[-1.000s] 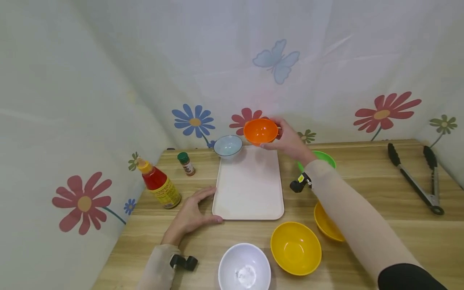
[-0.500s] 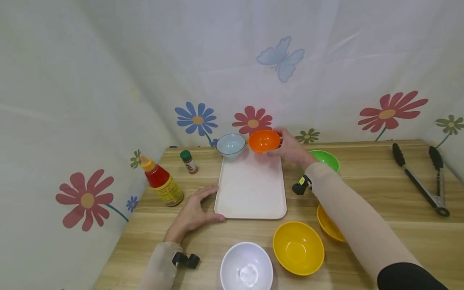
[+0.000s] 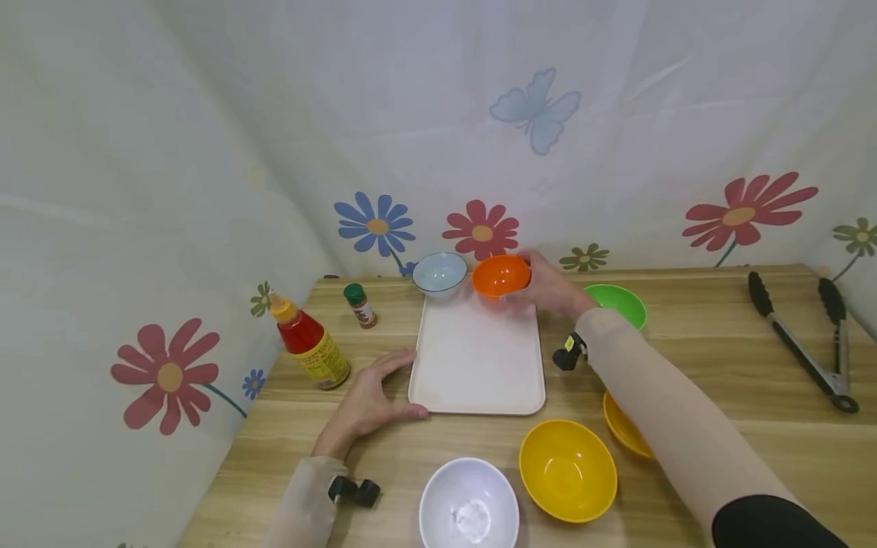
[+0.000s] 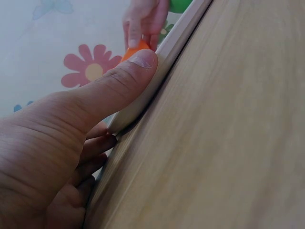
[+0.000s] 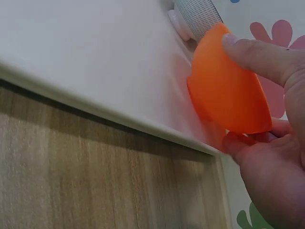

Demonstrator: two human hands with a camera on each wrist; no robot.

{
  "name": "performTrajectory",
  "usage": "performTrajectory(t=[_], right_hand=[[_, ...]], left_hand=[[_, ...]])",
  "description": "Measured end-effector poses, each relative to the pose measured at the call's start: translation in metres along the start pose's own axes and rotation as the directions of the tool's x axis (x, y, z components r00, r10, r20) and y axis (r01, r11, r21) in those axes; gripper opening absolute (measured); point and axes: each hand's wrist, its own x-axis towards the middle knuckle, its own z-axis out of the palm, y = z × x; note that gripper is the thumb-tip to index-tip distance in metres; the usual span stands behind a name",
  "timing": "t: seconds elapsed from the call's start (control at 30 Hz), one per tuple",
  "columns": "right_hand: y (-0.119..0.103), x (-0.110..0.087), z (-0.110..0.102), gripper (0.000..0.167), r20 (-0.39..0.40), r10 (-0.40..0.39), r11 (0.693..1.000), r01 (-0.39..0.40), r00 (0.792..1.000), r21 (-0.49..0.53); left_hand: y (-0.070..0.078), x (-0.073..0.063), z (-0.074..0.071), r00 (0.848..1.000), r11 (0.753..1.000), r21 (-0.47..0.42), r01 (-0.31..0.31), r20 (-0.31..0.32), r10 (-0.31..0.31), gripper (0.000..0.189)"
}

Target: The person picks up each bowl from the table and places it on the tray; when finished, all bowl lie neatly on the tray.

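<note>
An orange bowl [image 3: 501, 275] is at the back right of the white tray [image 3: 476, 358]. My right hand [image 3: 548, 288] grips its right side, and in the right wrist view the thumb presses the rim while other fingers lie under it. The bowl's foot is at the tray surface; I cannot tell if it bears full weight. A pale blue bowl [image 3: 439, 274] with a dark rim stands beside it at the tray's back left. My left hand [image 3: 367, 405] rests at the tray's front left corner, thumb along the front edge and fingers at the left side.
A sauce bottle [image 3: 311, 346] and a green-capped spice jar [image 3: 360, 306] stand left of the tray. A green bowl [image 3: 620, 304] and a partly hidden yellow bowl [image 3: 625, 430] lie right. A yellow bowl [image 3: 568, 472] and white bowl [image 3: 469, 505] stand in front. Tongs [image 3: 802, 350] lie far right.
My right hand has lowered the orange bowl onto or close to the tray's back right, next to the pale blue bowl. The left hand stays at the tray corner.
</note>
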Motion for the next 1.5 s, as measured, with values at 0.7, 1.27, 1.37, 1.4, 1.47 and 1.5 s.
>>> performTrajectory(t=[0.7, 1.27, 1.37, 1.4, 1.47, 1.5], right_hand=[[-0.01, -0.004, -0.006, 0.111, -0.114, 0.02, 0.999, -0.026, 0.993, -0.047], [-0.055, -0.038, -0.053, 0.103, -0.209, -0.244, 0.968, 0.249, 0.947, -0.005], [-0.063, -0.05, -0.063, 0.102, -0.224, -0.283, 0.958, 0.287, 0.933, -0.013], [-0.066, -0.054, -0.066, 0.102, -0.231, -0.295, 0.954, 0.301, 0.927, -0.011], [-0.07, -0.063, -0.073, 0.101, -0.244, -0.31, 0.948, 0.317, 0.919, -0.011], [-0.072, -0.069, -0.076, 0.101, -0.252, -0.317, 0.946, 0.325, 0.914, -0.01]], left_hand=[[0.002, 0.001, 0.001, 1.0, 1.0, 0.001, -0.01, 0.0, 0.01, 0.109], [-0.002, 0.001, 0.001, 1.0, 1.0, 0.002, -0.017, -0.004, 0.017, 0.109], [-0.002, 0.001, 0.001, 1.0, 1.0, 0.001, -0.022, -0.004, 0.022, 0.109], [-0.002, 0.001, 0.001, 1.0, 1.0, 0.001, -0.022, -0.005, 0.022, 0.109], [-0.002, 0.001, 0.001, 1.0, 1.0, -0.005, -0.021, -0.008, 0.021, 0.109], [-0.001, 0.001, 0.001, 1.0, 1.0, -0.006, -0.023, -0.007, 0.023, 0.109]])
